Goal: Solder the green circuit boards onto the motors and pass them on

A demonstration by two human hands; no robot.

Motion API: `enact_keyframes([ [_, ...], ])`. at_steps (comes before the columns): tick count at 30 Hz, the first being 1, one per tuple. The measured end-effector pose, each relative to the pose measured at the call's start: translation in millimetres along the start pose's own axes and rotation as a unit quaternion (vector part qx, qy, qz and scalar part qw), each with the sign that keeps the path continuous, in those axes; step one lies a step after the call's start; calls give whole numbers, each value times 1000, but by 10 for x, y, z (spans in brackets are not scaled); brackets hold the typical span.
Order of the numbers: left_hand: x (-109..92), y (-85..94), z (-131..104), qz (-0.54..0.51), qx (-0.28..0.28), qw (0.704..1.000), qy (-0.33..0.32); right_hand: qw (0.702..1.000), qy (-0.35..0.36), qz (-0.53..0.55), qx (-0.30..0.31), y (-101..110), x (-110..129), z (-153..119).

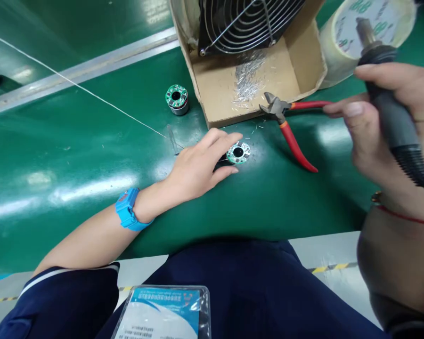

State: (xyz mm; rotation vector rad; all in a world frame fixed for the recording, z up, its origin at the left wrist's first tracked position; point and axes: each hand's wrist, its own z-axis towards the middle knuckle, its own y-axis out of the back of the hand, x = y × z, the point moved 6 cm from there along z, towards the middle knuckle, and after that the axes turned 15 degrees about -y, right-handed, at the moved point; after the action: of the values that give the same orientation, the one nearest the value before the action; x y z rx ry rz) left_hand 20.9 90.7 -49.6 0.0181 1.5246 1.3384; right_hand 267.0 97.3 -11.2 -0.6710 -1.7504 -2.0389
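Observation:
My left hand (198, 165) rests on the bench, its thumb and fingers closed around a small motor with a ring-shaped green circuit board (245, 153) on top. A thin silvery wire (109, 103) runs from the upper left to this hand, and a short length shows between the fingers. My right hand (392, 117) grips a soldering iron (395, 108) by its black handle, metal tip raised and blurred. A finger of that hand reaches the end of one red handle of the diagonal cutters (277, 108); whether it grips it, I cannot tell.
A second motor with a round board (176, 99) stands at upper left of my left hand. A cardboard box (215, 106) holds a fan (250, 23) and many clipped wire leads (249, 77). Tape rolls (334, 52) stand right of it. A metal strip (92, 66) crosses the green bench.

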Motion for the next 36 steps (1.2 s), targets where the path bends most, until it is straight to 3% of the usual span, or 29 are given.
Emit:
enact_keyframes([
  [3,-13,-9,-1,-16,-3,1000,-17,999,28,32,-10,-77,-2,10],
  [6,-22,17,-21,-69,-24,997,-35,997,65,-15,25,-254,-56,-35],
  [10,-39,45,-52,-113,-45,992,-42,991,20,-117,58,-417,-166,-25],
  [14,-73,63,-63,-99,-61,992,-47,994,-13,-108,27,-353,-198,-122],
  [18,-115,88,-67,-45,-72,995,-55,995,83,-63,6,-268,-73,-334],
  [24,-147,104,-83,2,-72,996,-53,983,144,-85,71,-234,99,-405],
  [28,-164,109,-82,24,-73,995,-59,975,174,-110,83,-190,110,-389],
  [32,-183,115,-78,56,-64,994,-64,962,215,-159,60,-175,135,-415],
  [36,-191,144,-85,93,-74,990,-73,940,268,-209,-11,-148,246,-494],
])
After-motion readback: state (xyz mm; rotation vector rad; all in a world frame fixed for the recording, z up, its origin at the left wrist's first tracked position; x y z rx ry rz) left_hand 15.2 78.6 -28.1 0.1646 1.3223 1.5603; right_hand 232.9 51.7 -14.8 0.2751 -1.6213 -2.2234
